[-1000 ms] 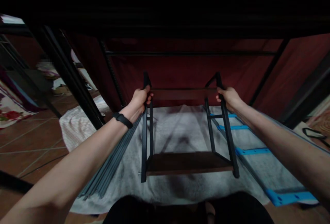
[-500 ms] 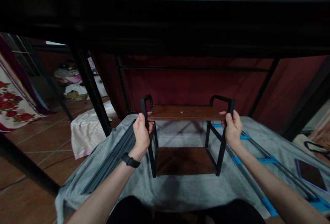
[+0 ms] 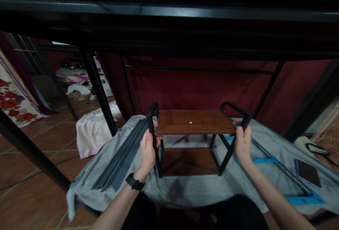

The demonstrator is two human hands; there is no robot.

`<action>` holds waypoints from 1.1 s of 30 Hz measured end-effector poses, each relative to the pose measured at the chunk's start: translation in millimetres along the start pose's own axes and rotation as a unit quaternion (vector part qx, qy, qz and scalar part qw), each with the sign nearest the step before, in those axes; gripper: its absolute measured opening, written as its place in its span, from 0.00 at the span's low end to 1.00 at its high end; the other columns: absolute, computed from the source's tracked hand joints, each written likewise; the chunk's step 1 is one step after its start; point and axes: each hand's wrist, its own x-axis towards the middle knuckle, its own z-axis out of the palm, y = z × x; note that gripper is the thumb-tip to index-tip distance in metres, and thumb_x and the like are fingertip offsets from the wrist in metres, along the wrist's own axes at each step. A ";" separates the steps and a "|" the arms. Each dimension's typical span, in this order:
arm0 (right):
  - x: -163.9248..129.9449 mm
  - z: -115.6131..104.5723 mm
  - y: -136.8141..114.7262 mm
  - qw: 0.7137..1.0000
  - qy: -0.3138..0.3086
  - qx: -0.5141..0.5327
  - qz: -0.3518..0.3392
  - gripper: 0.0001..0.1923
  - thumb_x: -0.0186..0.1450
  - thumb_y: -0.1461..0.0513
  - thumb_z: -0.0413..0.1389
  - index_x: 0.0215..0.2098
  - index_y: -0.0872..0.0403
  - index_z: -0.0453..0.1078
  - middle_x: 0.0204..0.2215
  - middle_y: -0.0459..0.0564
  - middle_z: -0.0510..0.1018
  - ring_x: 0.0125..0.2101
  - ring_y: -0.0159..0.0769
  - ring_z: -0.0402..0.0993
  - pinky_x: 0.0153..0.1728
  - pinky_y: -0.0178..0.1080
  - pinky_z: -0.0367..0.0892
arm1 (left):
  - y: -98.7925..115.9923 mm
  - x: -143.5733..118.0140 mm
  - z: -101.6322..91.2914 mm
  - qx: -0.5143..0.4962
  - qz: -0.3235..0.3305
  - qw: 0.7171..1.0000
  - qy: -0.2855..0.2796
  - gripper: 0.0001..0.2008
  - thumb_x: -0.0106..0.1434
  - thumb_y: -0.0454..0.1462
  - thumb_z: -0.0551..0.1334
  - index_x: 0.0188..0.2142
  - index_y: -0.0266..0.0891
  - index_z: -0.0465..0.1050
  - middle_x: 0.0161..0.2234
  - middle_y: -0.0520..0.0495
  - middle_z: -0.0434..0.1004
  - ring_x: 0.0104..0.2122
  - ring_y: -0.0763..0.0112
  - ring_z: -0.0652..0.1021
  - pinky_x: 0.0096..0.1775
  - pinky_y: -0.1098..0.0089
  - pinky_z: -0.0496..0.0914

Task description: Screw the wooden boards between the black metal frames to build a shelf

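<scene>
A small two-tier shelf (image 3: 194, 121) with brown wood-look boards and a black metal frame stands upright before me on a grey cloth. My left hand (image 3: 148, 147) is closed round its left frame post, with fingertips at the upper board's edge. On the opposite side my right hand (image 3: 243, 142) grips the right post just below the curved top rail. A small white spot shows on the upper board. The lower board (image 3: 189, 161) lies close to the cloth between the frame legs. A black watch is on my left wrist.
Grey rods (image 3: 120, 157) lie in a bundle at the left of the grey cloth (image 3: 180, 189). Right of the shelf lies a frame with blue connectors (image 3: 265, 159), then a dark phone or tablet (image 3: 308, 173). A black metal beam (image 3: 169, 13) crosses overhead.
The shelf looks nearer and is seen more from above, so more of its upper board shows. Both hands keep their hold and appear slightly lower. More of the overhead beam is in view.
</scene>
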 end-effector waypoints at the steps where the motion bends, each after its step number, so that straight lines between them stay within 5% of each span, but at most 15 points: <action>1: 0.7 -1.5 0.7 1.000 -0.007 -0.003 0.009 0.23 0.70 0.45 0.44 0.51 0.50 0.65 0.46 0.52 0.72 0.46 0.44 0.69 0.50 0.48 0.64 | 0.2 -0.2 -1.2 -0.003 -0.006 1.000 -0.008 0.26 0.69 0.54 0.53 0.53 0.39 0.73 0.22 0.53 0.70 0.21 0.74 0.69 0.26 0.72 0.63; 6: 8.7 -5.6 2.0 0.998 -0.046 -0.015 0.051 0.26 0.67 0.42 0.46 0.51 0.51 0.64 0.45 0.53 0.72 0.43 0.45 0.69 0.47 0.48 0.67 | 3.9 4.7 -5.6 -0.041 -0.048 0.997 -0.044 0.24 0.67 0.51 0.58 0.54 0.38 0.72 0.25 0.51 0.74 0.27 0.72 0.74 0.34 0.71 0.69; 14: 9.5 -14.7 -7.4 0.997 -0.040 -0.009 0.061 0.29 0.64 0.42 0.51 0.55 0.50 0.64 0.53 0.52 0.70 0.56 0.46 0.63 0.62 0.48 0.53 | 9.9 4.7 -10.8 -0.071 -0.073 0.994 0.038 0.21 0.57 0.47 0.69 0.48 0.41 0.76 0.40 0.47 0.80 0.36 0.69 0.79 0.40 0.70 0.72; 19: 12.8 -19.7 -9.6 0.994 -0.066 0.003 0.092 0.27 0.63 0.43 0.51 0.50 0.51 0.70 0.48 0.51 0.75 0.53 0.47 0.67 0.61 0.49 0.55 | 14.5 1.9 -13.3 -0.055 -0.076 0.994 0.053 0.14 0.56 0.46 0.69 0.36 0.39 0.76 0.32 0.51 0.78 0.31 0.74 0.77 0.38 0.73 0.70; 27: 10.8 -16.5 -10.9 0.994 -0.052 -0.038 0.092 0.26 0.62 0.44 0.52 0.49 0.52 0.70 0.48 0.52 0.76 0.53 0.48 0.67 0.61 0.50 0.55 | 20.7 1.9 -14.0 -0.045 -0.077 0.995 0.033 0.15 0.57 0.46 0.69 0.37 0.39 0.74 0.30 0.52 0.76 0.29 0.74 0.75 0.37 0.73 0.70; 33: 17.7 -20.3 -18.3 0.970 -0.081 0.142 0.180 0.24 0.60 0.44 0.57 0.46 0.50 0.74 0.48 0.49 0.79 0.54 0.47 0.70 0.58 0.48 0.62 | 27.0 5.5 -23.1 -0.066 -0.119 0.991 -0.018 0.17 0.56 0.48 0.70 0.38 0.38 0.74 0.34 0.48 0.79 0.34 0.69 0.78 0.39 0.70 0.72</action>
